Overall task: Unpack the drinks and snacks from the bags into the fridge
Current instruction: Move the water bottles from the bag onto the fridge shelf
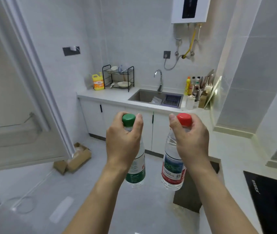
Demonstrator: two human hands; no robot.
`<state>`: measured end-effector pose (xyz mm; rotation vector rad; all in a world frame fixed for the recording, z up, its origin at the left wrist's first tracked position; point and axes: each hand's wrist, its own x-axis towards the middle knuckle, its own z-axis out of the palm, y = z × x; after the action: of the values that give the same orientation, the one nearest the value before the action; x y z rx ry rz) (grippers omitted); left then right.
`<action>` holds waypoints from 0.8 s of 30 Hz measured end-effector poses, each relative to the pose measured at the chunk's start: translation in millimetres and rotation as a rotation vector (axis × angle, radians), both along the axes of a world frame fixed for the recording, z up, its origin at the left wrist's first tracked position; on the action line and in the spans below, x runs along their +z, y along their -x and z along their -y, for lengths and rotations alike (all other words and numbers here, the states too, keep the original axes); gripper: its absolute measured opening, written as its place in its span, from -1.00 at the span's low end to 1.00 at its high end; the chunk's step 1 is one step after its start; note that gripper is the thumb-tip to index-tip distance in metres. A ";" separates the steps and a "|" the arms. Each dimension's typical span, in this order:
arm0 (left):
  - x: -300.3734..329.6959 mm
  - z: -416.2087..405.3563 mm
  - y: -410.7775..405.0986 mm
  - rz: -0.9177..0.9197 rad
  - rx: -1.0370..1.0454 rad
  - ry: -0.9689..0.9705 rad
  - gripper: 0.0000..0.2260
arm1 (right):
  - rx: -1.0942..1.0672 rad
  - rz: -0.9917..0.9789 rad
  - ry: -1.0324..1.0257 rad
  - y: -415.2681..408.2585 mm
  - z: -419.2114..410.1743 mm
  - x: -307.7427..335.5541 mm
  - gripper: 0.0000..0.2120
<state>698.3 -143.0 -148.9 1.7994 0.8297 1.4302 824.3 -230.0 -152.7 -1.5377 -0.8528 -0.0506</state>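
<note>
Green-capped bottle [135,168] hanging from left hand [123,141], red-capped bottle [173,168] from right hand [191,138]

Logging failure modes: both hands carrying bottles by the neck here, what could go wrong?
1. Each hand, left and right, holds only the neck below the cap, so the green-capped bottle or red-capped bottle could swing or slip.
2. No free hand for any door.
3. The cardboard box on the floor could trip them.

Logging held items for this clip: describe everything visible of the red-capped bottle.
The red-capped bottle is clear ribbed plastic with a red screw cap and a red, blue-green label, seemingly holding clear liquid. It hangs roughly upright in mid-air over the floor, gripped at the neck by the right hand. Nothing else touches it.
</note>
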 end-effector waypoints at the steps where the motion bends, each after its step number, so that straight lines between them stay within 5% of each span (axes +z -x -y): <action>1: 0.2 -5.3 12.0 0.000 0.042 -0.002 -0.81 | 0.047 -0.001 -0.001 8.8 -11.4 -0.7 -0.66; 16: -1.3 -54.0 249.3 -0.009 0.715 -0.062 -0.78 | 0.717 -0.031 0.007 222.6 -145.2 0.4 -0.78; 24: -1.6 -61.2 356.5 -0.022 0.896 -0.093 -0.77 | 0.855 -0.049 -0.038 334.6 -180.4 0.9 -0.77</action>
<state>341.8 -81.8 -150.5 1.5548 1.7386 1.9985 489.7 -49.6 -151.8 -1.0314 -1.3929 0.5844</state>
